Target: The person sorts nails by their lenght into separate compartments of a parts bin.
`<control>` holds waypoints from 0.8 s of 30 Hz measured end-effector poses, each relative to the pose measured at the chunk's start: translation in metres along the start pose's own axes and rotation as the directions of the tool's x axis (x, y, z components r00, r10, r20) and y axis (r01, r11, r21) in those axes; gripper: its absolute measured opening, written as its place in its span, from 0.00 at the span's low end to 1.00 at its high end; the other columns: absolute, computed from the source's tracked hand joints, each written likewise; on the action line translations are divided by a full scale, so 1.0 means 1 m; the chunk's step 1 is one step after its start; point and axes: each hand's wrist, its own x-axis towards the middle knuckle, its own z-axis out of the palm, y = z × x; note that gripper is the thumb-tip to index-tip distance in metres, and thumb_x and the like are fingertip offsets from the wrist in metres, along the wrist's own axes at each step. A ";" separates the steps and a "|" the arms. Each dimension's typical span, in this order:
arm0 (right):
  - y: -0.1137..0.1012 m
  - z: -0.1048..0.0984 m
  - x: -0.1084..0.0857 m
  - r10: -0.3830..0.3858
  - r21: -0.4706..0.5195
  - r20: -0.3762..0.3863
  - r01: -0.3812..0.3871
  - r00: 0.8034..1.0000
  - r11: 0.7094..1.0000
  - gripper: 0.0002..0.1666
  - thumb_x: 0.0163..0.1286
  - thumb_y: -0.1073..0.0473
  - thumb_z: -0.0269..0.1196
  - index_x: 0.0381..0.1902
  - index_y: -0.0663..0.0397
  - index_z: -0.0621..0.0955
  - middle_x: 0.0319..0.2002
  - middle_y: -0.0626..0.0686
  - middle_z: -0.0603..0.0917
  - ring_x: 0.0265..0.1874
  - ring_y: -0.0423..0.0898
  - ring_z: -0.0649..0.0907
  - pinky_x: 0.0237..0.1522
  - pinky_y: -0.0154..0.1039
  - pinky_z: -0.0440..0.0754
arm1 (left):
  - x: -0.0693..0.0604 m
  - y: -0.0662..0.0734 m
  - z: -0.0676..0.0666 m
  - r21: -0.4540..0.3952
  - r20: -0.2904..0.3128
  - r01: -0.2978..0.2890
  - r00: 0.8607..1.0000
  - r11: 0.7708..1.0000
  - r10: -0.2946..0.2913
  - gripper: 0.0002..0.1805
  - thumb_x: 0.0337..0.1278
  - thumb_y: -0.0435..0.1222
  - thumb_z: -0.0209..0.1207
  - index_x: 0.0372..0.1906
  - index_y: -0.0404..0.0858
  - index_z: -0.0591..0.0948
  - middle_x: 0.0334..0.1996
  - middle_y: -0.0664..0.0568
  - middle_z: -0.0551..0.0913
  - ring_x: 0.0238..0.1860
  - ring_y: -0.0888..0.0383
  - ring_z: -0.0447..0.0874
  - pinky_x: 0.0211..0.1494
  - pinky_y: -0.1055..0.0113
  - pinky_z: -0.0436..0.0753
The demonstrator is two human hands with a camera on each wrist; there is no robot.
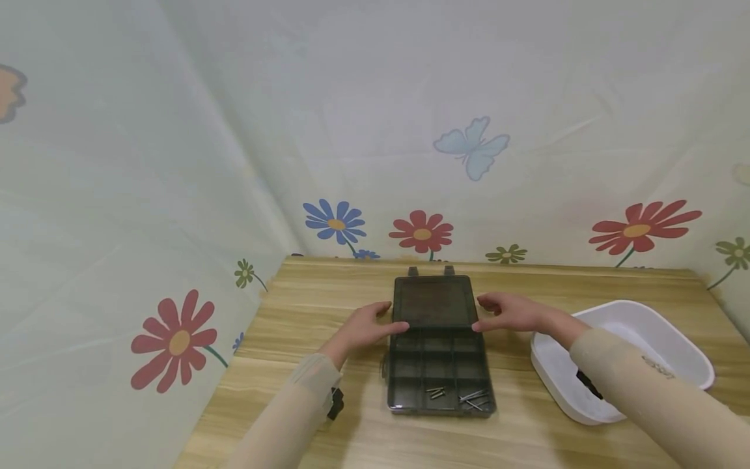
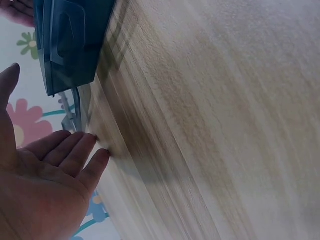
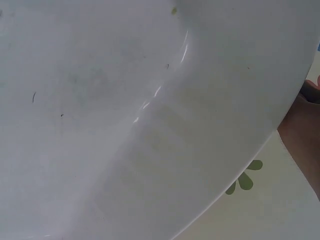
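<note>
A dark see-through compartment box [image 1: 407, 368] lies on the wooden table, a smooth rectangular panel [image 1: 435, 301] across its far part. Short brass-coloured screws [image 1: 435, 393] are in one near compartment, and thin silvery nails or screws [image 1: 474, 398] in the near right one. My left hand [image 1: 369, 324] is at the box's left side, thumb by the panel's near corner. In the left wrist view its fingers [image 2: 65, 157] are extended and apart from the box [image 2: 65, 47]. On the opposite side, my right hand [image 1: 508, 314] has its thumb at the panel's right corner, fingers loosely bent.
A white plastic basin [image 1: 635, 309] stands to the right, under my right forearm, and fills most of the right wrist view. Two dark latches [image 1: 449, 270] jut from the box's far edge. A flower-printed curtain [image 1: 375, 163] hangs behind and left of the table.
</note>
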 end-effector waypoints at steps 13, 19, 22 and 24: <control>-0.002 0.002 0.009 0.008 0.052 0.035 -0.010 0.999 0.999 0.53 0.72 0.42 0.72 0.74 0.79 0.67 0.72 0.76 0.73 0.72 0.71 0.74 0.75 0.65 0.72 | 0.003 0.003 0.001 -0.026 0.008 0.004 1.000 1.000 -0.003 0.51 0.63 0.63 0.69 0.78 0.33 0.72 0.76 0.39 0.74 0.76 0.43 0.73 0.80 0.49 0.72; 0.000 0.002 0.011 0.033 0.095 0.033 -0.036 0.999 0.995 0.51 0.72 0.43 0.72 0.74 0.79 0.68 0.71 0.75 0.74 0.72 0.70 0.75 0.74 0.65 0.74 | 0.004 0.005 0.002 -0.039 0.005 0.015 1.000 0.999 -0.015 0.50 0.64 0.64 0.68 0.78 0.33 0.72 0.75 0.39 0.75 0.76 0.44 0.74 0.80 0.49 0.73; 0.000 0.003 0.010 0.052 0.116 0.024 -0.055 0.998 0.992 0.52 0.72 0.43 0.71 0.74 0.80 0.68 0.72 0.76 0.74 0.72 0.70 0.75 0.73 0.65 0.74 | 0.004 0.006 0.003 -0.065 -0.001 0.020 1.000 0.998 -0.020 0.49 0.64 0.63 0.68 0.78 0.33 0.72 0.75 0.39 0.76 0.76 0.44 0.74 0.79 0.48 0.73; 0.000 0.003 0.009 0.052 0.122 0.016 -0.054 0.998 0.991 0.51 0.73 0.43 0.71 0.74 0.80 0.68 0.71 0.75 0.74 0.71 0.70 0.76 0.73 0.64 0.75 | 0.004 0.006 0.004 -0.090 -0.001 0.015 1.000 0.996 -0.015 0.49 0.65 0.62 0.68 0.78 0.32 0.72 0.75 0.39 0.76 0.76 0.44 0.73 0.79 0.48 0.73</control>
